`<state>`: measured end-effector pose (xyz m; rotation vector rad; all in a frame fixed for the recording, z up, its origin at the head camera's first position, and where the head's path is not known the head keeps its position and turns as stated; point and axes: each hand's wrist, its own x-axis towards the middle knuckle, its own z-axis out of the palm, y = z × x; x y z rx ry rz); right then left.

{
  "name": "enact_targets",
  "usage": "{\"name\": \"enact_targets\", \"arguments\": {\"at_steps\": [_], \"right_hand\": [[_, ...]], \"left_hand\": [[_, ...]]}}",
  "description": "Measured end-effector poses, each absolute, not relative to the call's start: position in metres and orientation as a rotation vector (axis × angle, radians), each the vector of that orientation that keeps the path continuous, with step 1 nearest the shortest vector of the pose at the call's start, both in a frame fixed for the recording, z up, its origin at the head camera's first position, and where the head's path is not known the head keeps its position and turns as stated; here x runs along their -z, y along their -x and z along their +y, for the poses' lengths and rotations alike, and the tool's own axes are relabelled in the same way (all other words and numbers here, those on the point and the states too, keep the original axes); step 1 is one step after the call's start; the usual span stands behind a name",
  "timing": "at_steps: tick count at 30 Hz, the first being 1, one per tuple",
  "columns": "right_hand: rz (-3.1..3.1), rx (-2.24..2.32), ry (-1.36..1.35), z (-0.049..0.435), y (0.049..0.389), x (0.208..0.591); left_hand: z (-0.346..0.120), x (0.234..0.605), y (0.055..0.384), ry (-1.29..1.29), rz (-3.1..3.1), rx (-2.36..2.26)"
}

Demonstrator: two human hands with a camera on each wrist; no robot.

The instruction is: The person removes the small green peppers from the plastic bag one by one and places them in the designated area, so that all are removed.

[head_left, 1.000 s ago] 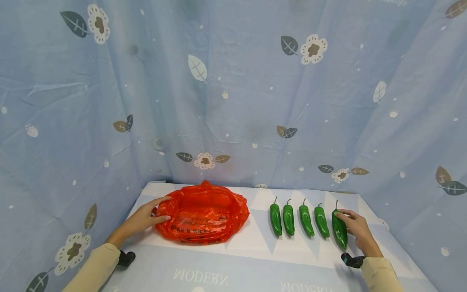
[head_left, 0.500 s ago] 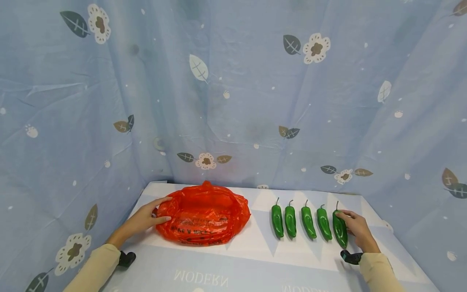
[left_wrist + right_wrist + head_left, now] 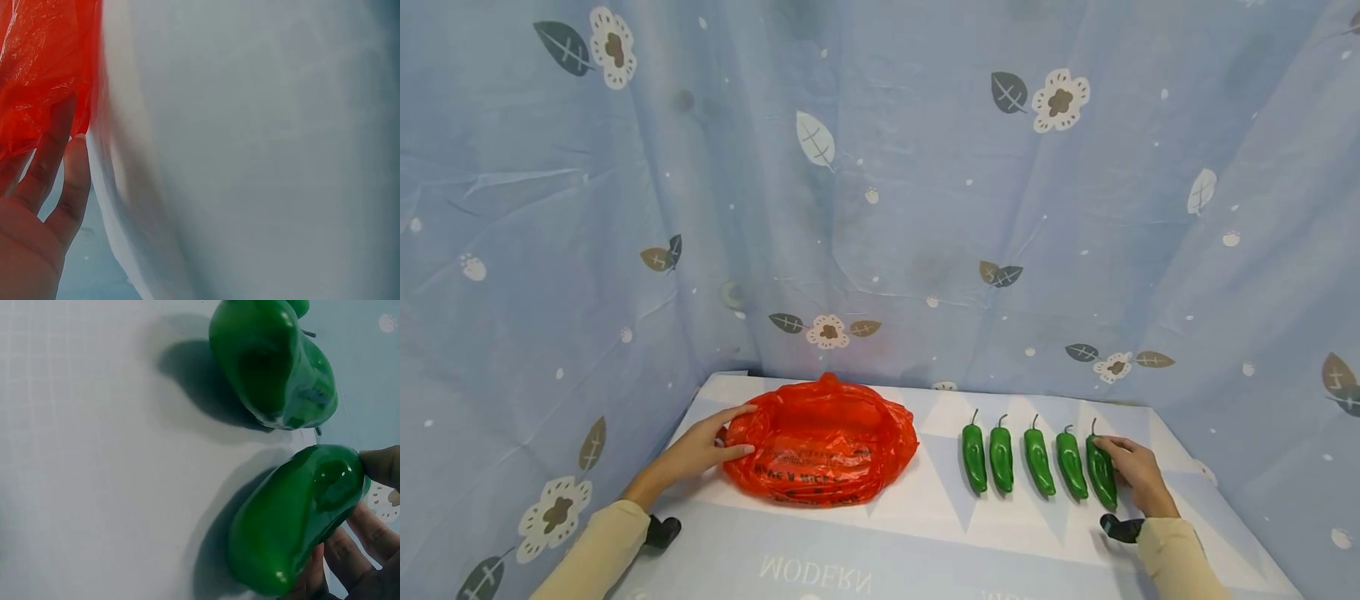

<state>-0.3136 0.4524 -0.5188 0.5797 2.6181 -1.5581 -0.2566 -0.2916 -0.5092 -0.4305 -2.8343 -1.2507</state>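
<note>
In the head view a red plastic bag (image 3: 820,450) lies on the left of the table with its mouth spread wide. My left hand (image 3: 703,446) touches its left side, thumb and fingers spread; the left wrist view shows fairly straight fingers (image 3: 76,165) against the red film, partly behind it. On the right, several green peppers stand in a row, stems pointing away. My right hand (image 3: 1137,473) pinches the rightmost green pepper (image 3: 1101,475) between thumb and fingers. In the right wrist view this pepper (image 3: 294,519) lies close to the table, a shadow beside it.
Left of the held pepper is another green pepper (image 3: 1071,467), and the row continues to the leftmost pepper (image 3: 974,460). White table surface (image 3: 936,475) separates bag and row. A blue patterned curtain (image 3: 880,208) encloses the back and sides.
The right hand has brought its pepper slightly left, closer to its neighbour. The left hand and the bag hold their place, while the head view has shifted a little.
</note>
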Motion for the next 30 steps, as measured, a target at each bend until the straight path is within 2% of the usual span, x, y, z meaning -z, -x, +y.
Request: {"name": "enact_targets", "arguments": {"at_steps": [30], "right_hand": [[2.787,1.612,-0.63,0.4466,0.3046,0.5254]], "left_hand": [[-0.2962,0.5068,0.2563,0.444,-2.819,1.22]]}}
